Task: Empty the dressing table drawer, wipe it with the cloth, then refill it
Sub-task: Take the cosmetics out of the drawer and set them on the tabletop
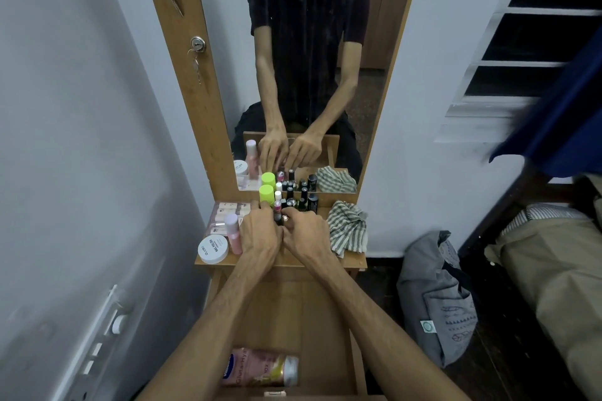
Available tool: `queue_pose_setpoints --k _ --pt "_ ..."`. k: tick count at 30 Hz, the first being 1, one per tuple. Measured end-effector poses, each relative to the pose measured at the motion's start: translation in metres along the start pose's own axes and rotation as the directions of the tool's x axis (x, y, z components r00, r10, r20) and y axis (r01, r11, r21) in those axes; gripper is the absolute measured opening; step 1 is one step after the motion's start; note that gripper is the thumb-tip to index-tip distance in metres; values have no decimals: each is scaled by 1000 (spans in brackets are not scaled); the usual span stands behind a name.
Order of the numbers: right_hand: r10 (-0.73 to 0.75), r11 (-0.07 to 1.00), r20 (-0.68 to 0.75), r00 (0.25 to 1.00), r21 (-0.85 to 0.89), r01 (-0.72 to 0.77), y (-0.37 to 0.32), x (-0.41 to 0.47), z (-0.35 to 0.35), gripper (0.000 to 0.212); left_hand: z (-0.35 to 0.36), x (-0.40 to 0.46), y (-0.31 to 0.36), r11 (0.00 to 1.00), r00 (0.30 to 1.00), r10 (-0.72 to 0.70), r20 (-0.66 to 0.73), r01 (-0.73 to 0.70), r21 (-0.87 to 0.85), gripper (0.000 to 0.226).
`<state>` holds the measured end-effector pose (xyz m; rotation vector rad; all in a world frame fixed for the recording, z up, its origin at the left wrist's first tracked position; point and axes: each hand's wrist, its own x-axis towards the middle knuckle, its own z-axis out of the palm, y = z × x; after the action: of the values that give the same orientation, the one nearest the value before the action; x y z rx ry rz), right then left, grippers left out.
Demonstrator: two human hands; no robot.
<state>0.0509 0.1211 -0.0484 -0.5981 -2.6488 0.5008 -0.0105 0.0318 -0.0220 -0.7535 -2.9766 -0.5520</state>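
Left to right from my feed. White nail-polish-remover jar (213,248) sits at the bench (350,260) front-left corner, pink bottle (233,233) just beside it, flat pale tubes (228,209) behind. All parked wide left, I'd guess to keep the middle free for small stuff.

Lime-capped bottle (266,194) stands against the mirror (306,58), then a tight cluster of nail polish bottles (298,200), upright and packed so they don't roll.

Left hand (259,233) and right hand (304,233) meet at the front of that cluster, fingers curled round small dark bottles (279,215). Exact count in each hand I can't tell. Looks like setting them down or gathering them up.

Striped cloth (347,226) lies bunched at the bench's right end, untouched, within reach for the wipe.

Drawer (325,312) is pulled out below, between my forearms. Mostly bare wood, but a pink lotion bottle (260,367) lies on its side at the near end. So either the emptying isn't finished or the refill has begun; can't tell which.
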Motion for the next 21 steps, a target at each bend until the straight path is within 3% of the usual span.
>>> queue_pose_setpoints --k 7,12,16,21 --pt "-40 998 -68 997 45 43 5 -23 -7 22 1 -24 3 992 996 36 -79 -45 -114 37" --pt "-35 993 -103 994 107 46 9 -54 -11 19 11 -53 -5 964 977 134 -169 -168 -204 31" --pt "-25 989 -25 999 148 28 9 -85 -12 22 20 -83 -19 942 962 195 -190 -238 -237 14" --pt "14 991 199 980 124 -39 7 -125 -8 20 32 -114 -49 958 979 204 -7 -202 -203 8"
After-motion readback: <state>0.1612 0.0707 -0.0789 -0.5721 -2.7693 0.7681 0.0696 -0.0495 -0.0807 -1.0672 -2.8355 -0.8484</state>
